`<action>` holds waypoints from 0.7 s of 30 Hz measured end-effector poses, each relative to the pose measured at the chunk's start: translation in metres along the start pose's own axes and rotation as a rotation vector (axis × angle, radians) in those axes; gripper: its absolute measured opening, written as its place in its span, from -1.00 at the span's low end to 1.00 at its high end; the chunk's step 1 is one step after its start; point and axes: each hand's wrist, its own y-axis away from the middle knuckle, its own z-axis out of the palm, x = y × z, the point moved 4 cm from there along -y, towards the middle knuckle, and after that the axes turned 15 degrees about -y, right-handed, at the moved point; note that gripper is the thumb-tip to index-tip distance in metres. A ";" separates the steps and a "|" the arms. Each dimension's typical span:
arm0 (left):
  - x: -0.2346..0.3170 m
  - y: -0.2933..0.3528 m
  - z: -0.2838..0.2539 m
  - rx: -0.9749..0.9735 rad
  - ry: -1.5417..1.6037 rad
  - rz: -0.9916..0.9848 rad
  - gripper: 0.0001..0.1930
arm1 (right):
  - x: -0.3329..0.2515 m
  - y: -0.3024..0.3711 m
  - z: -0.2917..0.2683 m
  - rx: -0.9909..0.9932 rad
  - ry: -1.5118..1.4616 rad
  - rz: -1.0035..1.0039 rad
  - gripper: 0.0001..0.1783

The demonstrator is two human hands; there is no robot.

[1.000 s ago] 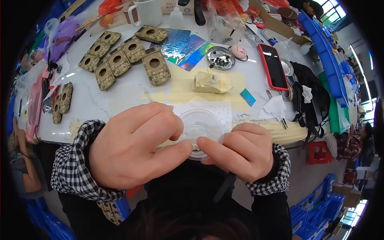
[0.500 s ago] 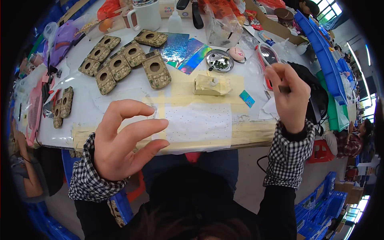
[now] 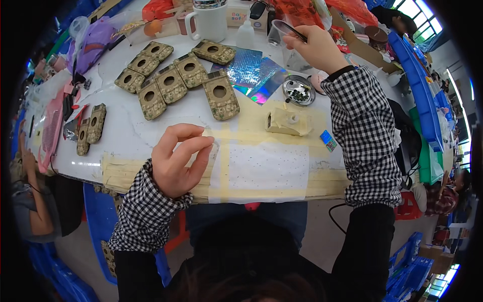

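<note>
Left hand [image 3: 177, 160] sat lower centre-left, thumb and fingers curled together, pinching a small clear piece [image 3: 215, 146] at the edge of the taped white sheet [image 3: 266, 168]; right hand [image 3: 314, 48] reached to the upper centre, fingers closed on thin dark tweezers [image 3: 291, 31] over a clear cup [image 3: 282, 38]; small metal dish [image 3: 299, 90] of dark bits lay just below it; camouflage cases [image 3: 176, 80] clustered upper left. Risks, as I judged: sleeve could knock the dish and scatter bits; the pinched piece could slip, being tiny. Couldn't tell what the tweezers gripped, if anything; clear piece barely visible; frame edges warped.
</note>
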 end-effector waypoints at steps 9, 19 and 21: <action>-0.001 0.000 0.000 -0.020 0.070 -0.022 -0.78 | 0.001 -0.038 0.033 -0.183 0.360 0.110 -0.64; -0.002 0.002 0.002 -0.043 0.122 -0.051 -0.79 | 0.006 -0.043 0.035 -0.194 0.387 0.099 -0.66; -0.001 0.002 0.002 -0.041 0.126 -0.054 -0.79 | 0.012 -0.040 0.033 -0.135 0.366 0.072 -0.67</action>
